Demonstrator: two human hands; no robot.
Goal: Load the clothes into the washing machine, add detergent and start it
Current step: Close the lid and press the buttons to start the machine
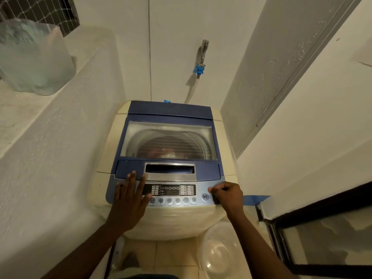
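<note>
A cream top-loading washing machine [112, 146] with a blue lid stands in a narrow alcove. Its glass lid [169, 140] is down, and reddish clothes [161, 152] show dimly through it in the drum. The control panel [170, 190] runs along the front edge. My left hand [129, 195] lies flat and open on the panel's left side, fingers spread. My right hand [226, 193] is curled at the panel's right end, its fingertip beside the round start/pause button [205, 196]. No detergent container is in sight.
A clear plastic basin [219, 252] sits on the tiled floor at the machine's front right. A tap with a blue hose fitting [199, 69] is on the back wall. A translucent container [34, 57] rests on the left ledge. A dark-framed door [322, 234] is at right.
</note>
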